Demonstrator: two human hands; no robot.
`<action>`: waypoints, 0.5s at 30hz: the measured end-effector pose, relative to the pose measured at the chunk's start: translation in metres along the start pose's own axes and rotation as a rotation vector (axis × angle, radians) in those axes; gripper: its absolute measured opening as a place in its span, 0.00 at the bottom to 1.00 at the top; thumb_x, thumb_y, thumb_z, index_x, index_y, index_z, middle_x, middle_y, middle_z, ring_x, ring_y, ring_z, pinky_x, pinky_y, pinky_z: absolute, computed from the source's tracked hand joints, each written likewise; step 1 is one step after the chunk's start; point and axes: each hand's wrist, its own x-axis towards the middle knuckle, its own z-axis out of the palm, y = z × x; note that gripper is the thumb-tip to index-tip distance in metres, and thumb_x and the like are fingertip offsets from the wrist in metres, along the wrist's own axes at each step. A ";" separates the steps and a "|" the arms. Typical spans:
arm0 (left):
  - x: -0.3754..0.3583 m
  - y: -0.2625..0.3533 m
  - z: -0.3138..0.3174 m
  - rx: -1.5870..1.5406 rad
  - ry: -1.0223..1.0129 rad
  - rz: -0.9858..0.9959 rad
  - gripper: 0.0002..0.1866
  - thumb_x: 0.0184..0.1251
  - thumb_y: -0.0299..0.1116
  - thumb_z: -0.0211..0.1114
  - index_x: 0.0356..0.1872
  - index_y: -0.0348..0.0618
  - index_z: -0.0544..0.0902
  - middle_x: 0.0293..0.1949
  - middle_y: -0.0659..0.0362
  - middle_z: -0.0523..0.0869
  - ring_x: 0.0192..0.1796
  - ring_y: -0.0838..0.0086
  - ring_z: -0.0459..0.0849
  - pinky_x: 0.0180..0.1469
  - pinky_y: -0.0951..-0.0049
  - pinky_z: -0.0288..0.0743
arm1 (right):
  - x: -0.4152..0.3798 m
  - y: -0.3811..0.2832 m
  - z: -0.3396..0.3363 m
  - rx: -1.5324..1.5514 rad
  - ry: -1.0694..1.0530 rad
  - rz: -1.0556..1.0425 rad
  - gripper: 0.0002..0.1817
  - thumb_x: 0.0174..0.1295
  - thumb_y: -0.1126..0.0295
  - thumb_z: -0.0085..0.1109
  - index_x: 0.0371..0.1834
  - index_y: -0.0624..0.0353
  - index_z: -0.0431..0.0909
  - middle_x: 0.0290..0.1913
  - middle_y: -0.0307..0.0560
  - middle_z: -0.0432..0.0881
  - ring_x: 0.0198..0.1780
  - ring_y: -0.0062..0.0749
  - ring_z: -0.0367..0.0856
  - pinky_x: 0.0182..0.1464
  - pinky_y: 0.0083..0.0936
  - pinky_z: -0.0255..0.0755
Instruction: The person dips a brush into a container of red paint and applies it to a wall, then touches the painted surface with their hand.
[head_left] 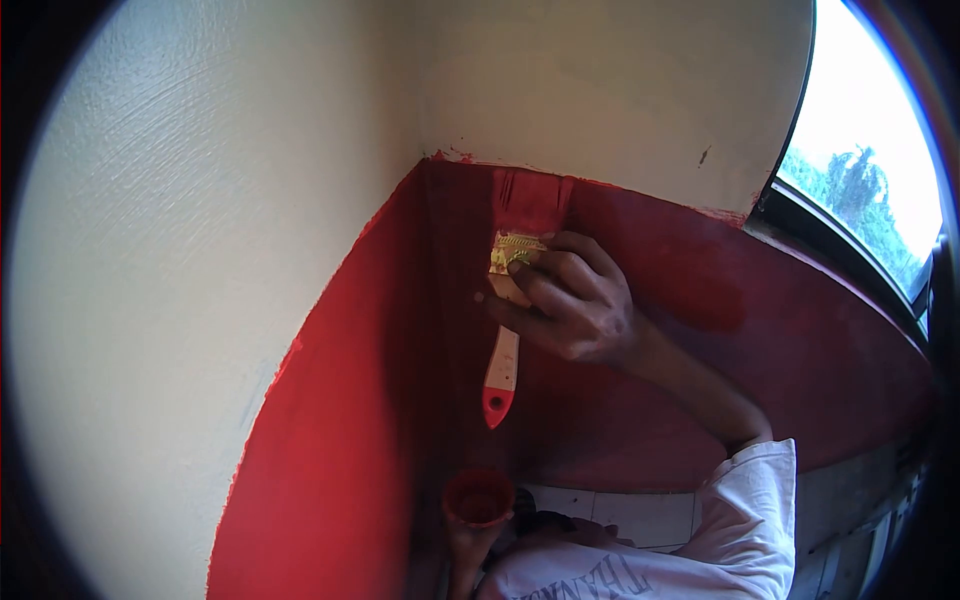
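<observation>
My right hand (580, 295) is closed around a paintbrush (503, 355), fingers near its metal ferrule. The brush has a pale wooden handle with a red tip pointing down. Its bristles, coated red, press against the wall just below the border with the cream paint. Low in the view, my left hand (468, 541) grips a small red paint cup (479, 497) from below. The inside of the cup looks red; how much paint it holds is too dark to tell.
The red lower wall (690, 330) meets another red wall (325, 450) at a corner on the left. Cream paint (600, 90) covers the upper walls. A window (860, 180) stands at the upper right. Pale floor tiles (640, 515) show below.
</observation>
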 end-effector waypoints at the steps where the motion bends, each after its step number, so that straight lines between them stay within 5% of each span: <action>1: 0.000 0.001 -0.002 0.036 -0.018 0.015 0.45 0.34 0.29 0.84 0.59 0.39 0.68 0.52 0.53 0.78 0.53 0.67 0.80 0.55 0.66 0.76 | 0.000 0.000 -0.001 0.004 -0.013 0.017 0.14 0.43 0.69 0.69 0.36 0.39 0.87 0.31 0.35 0.72 0.37 0.26 0.75 0.46 0.34 0.79; 15: -0.005 0.000 -0.002 0.092 -0.021 -0.007 0.44 0.32 0.29 0.84 0.58 0.39 0.70 0.52 0.53 0.78 0.53 0.65 0.80 0.55 0.65 0.75 | 0.011 -0.002 -0.010 0.000 -0.090 0.109 0.15 0.41 0.68 0.65 0.36 0.41 0.86 0.29 0.33 0.70 0.32 0.24 0.72 0.40 0.27 0.80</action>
